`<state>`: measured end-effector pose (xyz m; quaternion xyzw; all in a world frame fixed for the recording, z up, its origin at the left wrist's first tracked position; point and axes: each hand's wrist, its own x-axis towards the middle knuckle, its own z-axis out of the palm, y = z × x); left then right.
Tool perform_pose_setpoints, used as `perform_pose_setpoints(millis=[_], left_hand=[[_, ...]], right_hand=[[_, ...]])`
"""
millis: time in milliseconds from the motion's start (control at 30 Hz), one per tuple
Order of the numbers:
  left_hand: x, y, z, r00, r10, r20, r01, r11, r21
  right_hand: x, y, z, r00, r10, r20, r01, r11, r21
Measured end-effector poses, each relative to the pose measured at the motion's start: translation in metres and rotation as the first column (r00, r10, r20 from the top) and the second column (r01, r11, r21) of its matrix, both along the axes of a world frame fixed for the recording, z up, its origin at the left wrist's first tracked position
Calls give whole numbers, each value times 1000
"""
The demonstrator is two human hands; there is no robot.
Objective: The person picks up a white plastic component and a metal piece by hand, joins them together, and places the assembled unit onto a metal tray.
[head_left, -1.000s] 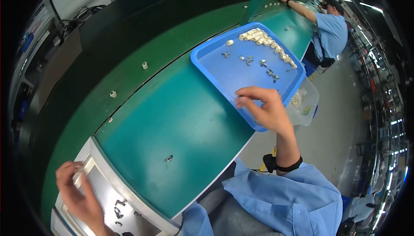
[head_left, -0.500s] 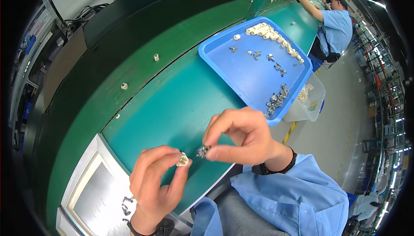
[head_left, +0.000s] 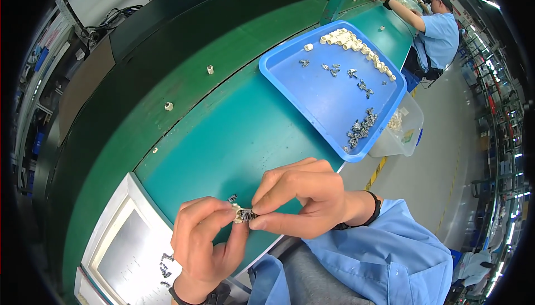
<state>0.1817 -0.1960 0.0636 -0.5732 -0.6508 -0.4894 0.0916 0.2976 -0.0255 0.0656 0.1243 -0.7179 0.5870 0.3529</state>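
Low in the middle of the view, my left hand (head_left: 203,241) pinches a small cream-coloured hollow cylinder (head_left: 236,214) between thumb and fingertips. My right hand (head_left: 304,199) pinches a small silver metal contact piece (head_left: 248,216) from the other side. The metal piece meets the cylinder's open end; how far inside it sits is hidden by my fingers. Just beyond my left fingertips shows another small metal piece (head_left: 232,198); I cannot tell whether it rests on the table or touches the hand. Both hands are above the green tabletop (head_left: 223,149).
A blue tray (head_left: 317,110) at the upper right bears cream cylinders (head_left: 356,43) and metal pieces (head_left: 361,127). Cream cylinders (head_left: 210,69) stand on the green belt. At lower left lies a white frame (head_left: 132,190). A translucent bin (head_left: 411,129) and a seated co-worker (head_left: 437,37) are right.
My right hand has moved left and slightly down, bringing the metal contact piece against the cylinder. The cylinders on the belt have shifted slightly right and up in the view.
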Motion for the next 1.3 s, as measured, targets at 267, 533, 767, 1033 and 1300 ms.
perform_pose_setpoints(millis=[267, 533, 767, 1033, 1300], left_hand=[[3, 1, -1, 1000, -2, -11, 1, 1000, -6], [-16, 19, -12, 998, 69, 0, -68, 993, -98], [-133, 1, -39, 905, 426, 11, -391, 841, -374], [-232, 22, -103, 813, 560, 159, -427, 760, -490], [-243, 6, -121, 818, 560, 131, -448, 763, -465]], right_hand=[[0, -5, -8, 995, -92, -41, 96, 991, 97], [-3, 9, -16, 941, -338, -27, 307, 816, 489], [39, 87, -40, 662, -673, 329, 357, 669, 651], [110, 143, -55, 271, -937, 223, 400, 320, 859], [108, 140, -53, 169, -798, 578, 304, 600, 740]])
